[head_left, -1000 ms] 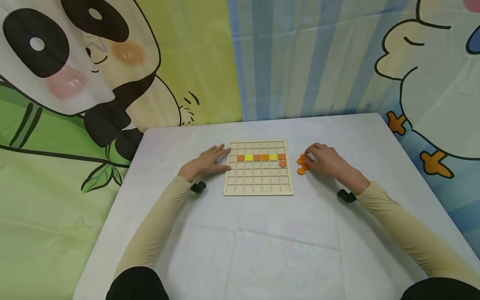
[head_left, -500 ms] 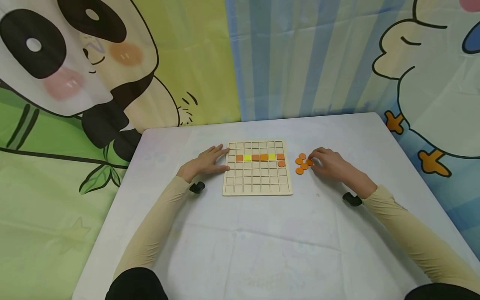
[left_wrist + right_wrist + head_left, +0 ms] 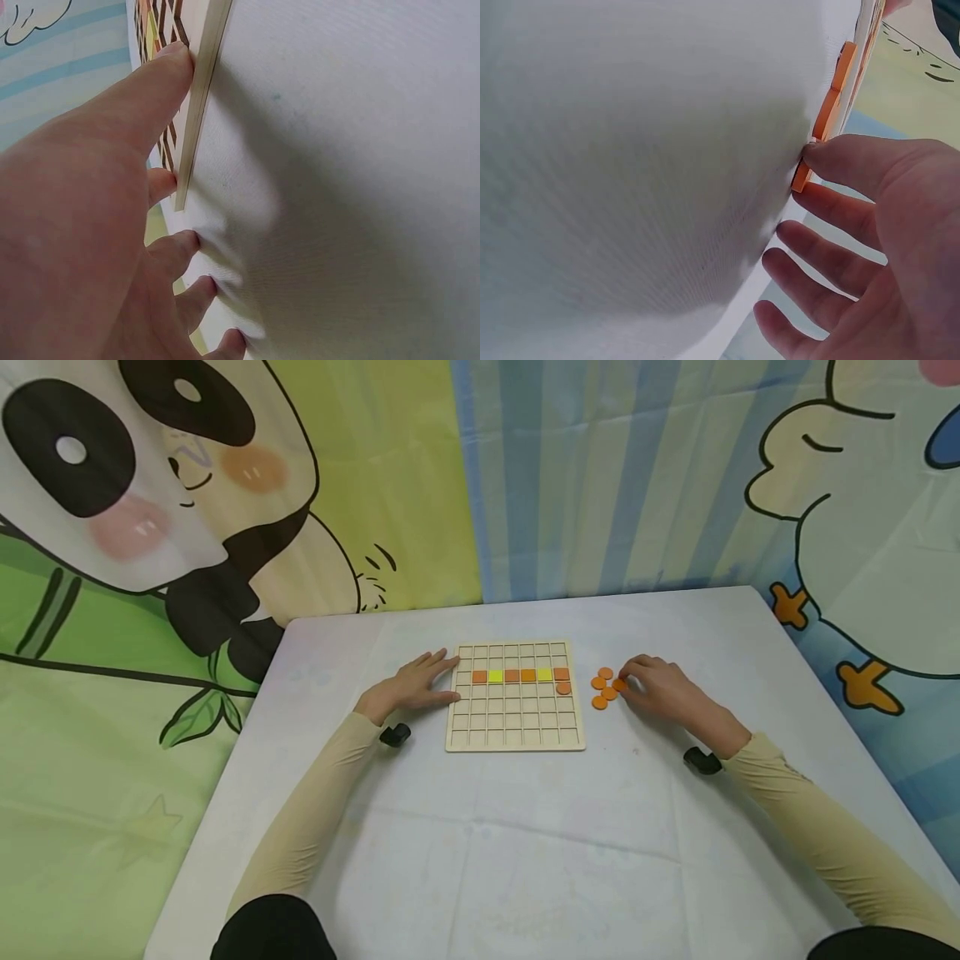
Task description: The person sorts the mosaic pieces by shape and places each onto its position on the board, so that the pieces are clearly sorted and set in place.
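Note:
A pale wooden board point(image 3: 517, 727) with a square grid lies on the table. Across it runs a row of orange and yellow squares point(image 3: 528, 675), and one orange disc point(image 3: 563, 688) sits just below the row's right end. My left hand point(image 3: 408, 685) lies at the board's left edge with fingers spread; in the left wrist view the thumb point(image 3: 169, 71) presses the rim. To the right of the board, my right hand point(image 3: 660, 687) pinches an orange disc point(image 3: 801, 177) between thumb and index finger, low at the tabletop. Its other fingers are spread.
Several loose orange discs point(image 3: 599, 702) lie in a cluster between the board and my right hand. The white-covered table point(image 3: 480, 860) ends at a back edge against cartoon-printed cloth point(image 3: 555, 477). Black wrist cameras point(image 3: 702, 760) sit below both wrists.
Over the first half second my right hand shifted slightly right and nearer me, uncovering more of the orange discs. Since then it has stayed nearly still. The left hand has kept its place at the board.

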Demonstrator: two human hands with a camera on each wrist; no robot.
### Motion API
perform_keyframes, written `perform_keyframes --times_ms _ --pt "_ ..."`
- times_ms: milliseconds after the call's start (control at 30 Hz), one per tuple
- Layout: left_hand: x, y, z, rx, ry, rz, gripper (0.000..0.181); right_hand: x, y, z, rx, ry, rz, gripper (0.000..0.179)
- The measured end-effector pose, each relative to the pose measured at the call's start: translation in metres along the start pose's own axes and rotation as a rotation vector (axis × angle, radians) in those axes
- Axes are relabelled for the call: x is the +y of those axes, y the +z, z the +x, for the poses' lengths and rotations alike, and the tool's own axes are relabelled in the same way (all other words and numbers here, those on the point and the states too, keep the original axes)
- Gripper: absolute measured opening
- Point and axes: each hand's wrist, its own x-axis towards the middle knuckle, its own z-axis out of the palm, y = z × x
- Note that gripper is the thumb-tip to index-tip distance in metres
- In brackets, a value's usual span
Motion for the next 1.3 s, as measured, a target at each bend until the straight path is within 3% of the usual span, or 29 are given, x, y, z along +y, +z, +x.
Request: perform_keyframes --times_ms 467,1300 --pt "-0.004 0.002 0.002 0.012 0.011 0.018 0.087 -0.003 -0.006 0.001 -0.015 0.03 -0.006 0.027" --pt "-0.003 0.002 0.001 0.017 0.016 0.016 0.086 -0.025 -0.003 0.018 -0.01 -0.065 0.014 0.028"
